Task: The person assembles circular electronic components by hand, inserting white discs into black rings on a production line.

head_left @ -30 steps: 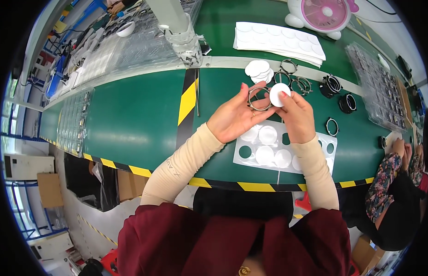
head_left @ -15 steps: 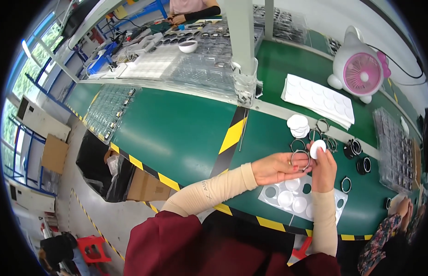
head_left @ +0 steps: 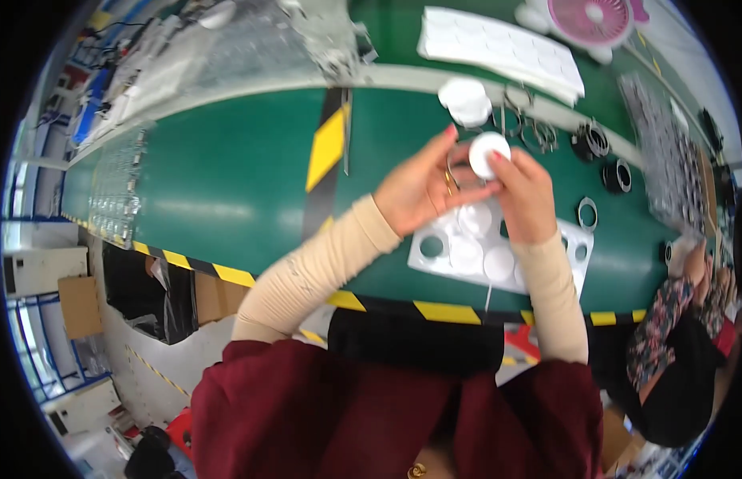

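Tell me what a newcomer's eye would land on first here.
Probably the two hands at centre: the right hand and left hand pinch a white round disc above a white tray with round holes. That tray lies on a green table crossed by a yellow-and-black stripe. A pink fan stands at the far edge, top right.

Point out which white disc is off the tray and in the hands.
The white disc pinched between left hand and right hand; the others sit in the white tray.
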### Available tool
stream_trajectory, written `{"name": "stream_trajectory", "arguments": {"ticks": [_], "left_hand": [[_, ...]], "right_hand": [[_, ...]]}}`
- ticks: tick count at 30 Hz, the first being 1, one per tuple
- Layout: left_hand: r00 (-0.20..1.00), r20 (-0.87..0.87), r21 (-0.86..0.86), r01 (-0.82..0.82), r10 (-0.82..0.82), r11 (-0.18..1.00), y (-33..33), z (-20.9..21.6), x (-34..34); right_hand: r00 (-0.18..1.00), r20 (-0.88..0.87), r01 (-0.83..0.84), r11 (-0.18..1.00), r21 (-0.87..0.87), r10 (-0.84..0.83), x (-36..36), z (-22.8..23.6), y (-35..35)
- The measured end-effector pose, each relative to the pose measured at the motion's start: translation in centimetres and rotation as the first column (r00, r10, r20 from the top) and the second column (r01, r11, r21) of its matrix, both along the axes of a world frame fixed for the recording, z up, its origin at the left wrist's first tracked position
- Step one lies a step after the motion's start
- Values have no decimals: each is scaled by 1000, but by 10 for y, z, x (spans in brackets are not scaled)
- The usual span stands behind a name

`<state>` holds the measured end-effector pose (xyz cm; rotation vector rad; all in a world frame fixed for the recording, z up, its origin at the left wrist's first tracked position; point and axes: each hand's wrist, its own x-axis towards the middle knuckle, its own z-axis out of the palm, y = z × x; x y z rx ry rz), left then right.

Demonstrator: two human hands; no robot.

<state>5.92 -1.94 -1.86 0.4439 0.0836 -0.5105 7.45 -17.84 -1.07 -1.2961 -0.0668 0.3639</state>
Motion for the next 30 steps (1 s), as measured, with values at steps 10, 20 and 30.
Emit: {"name": "stream_trajectory", "arguments": {"ticks": [10, 20, 30], "left_hand": [[995, -96, 43, -1, 5, 999, -11, -11, -4], [995, -97, 44, -20, 24, 999, -11, -14, -5], [993, -117, 50, -25, 31, 998, -10, -9, -4]], "right_hand": [[995, -24, 97, 992, 78, -96, -10, -3, 5], [992, 95, 99, 989, -111, -88, -12, -9, 11], [994, 87, 72, 991, -111, -63, -8, -10, 9]]}}
